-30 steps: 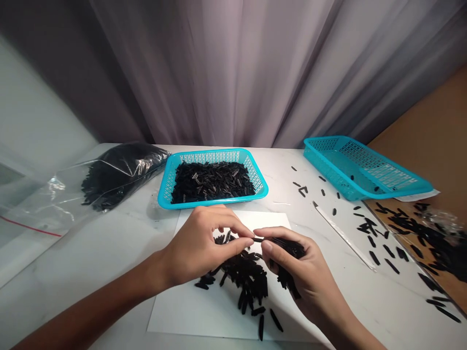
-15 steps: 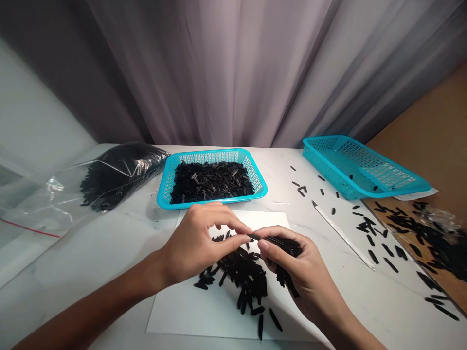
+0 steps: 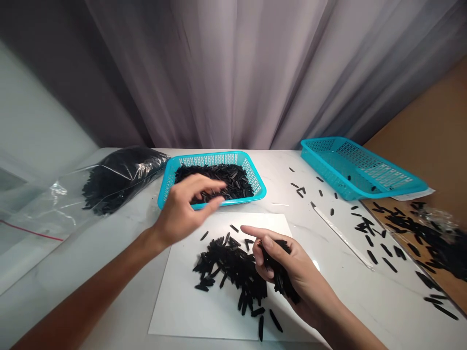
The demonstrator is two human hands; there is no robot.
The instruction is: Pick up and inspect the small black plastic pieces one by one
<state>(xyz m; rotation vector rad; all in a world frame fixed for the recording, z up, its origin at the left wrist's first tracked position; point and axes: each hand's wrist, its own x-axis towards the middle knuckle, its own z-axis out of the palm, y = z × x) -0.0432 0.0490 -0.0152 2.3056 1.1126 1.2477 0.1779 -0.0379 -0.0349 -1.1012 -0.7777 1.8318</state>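
Clear zip bag [image 3: 109, 182] of small black pieces at far left, on a white marble table [image 3: 65, 257]. Next along, left hand [image 3: 186, 206] wide open, fingers spread and nothing visibly held, above the near rim of a teal mesh basket [image 3: 211, 158] heaped with more black pieces [image 3: 233, 182]; touch or gap at the rim impossible to tell. Danger there from a careless knock: a tipped basket, contents spilled. Below, a loose pile of black pieces [image 3: 226, 262] on a white sheet [image 3: 175, 301], a few strays close to the sheet's near edge, easily swept off by a passing wrist. Right hand [image 3: 302, 287] narrowly curled around a bunch of black pieces [image 3: 280, 279], index finger extended, ends sticking out; slack fingers, a likely cause of a drop into the pile. Farther right, a nearly empty teal basket [image 3: 345, 182], scattered pieces [image 3: 372, 255] along the table, and a heap of black pieces [image 3: 434, 243] on a brown board [image 3: 419, 121], all prone to strays at the table's edge.
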